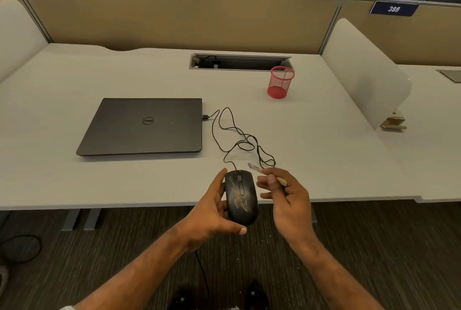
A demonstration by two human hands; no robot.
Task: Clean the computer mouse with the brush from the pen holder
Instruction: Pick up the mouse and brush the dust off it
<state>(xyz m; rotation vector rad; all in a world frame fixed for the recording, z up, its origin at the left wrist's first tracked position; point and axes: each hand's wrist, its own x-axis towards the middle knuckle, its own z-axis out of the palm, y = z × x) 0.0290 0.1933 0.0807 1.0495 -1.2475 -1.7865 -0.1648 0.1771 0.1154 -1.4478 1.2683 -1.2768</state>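
My left hand [210, 212] holds a black wired computer mouse [241, 197] over the desk's front edge; yellowish dust marks streak its top. My right hand [287, 200] grips a small brush [255, 167] with a pale handle, its bristle tip pointing up and left, just above and right of the mouse and not touching it. The mouse cable [239, 135] loops across the desk to the laptop's side. The red mesh pen holder [280, 82] stands at the back right of the desk and looks empty.
A closed dark grey laptop [142, 126] lies left of centre on the white desk [74, 180]. A cable tray slot [239, 61] is cut in the desk's back. White dividers stand at both sides. My feet and a floor cable show below.
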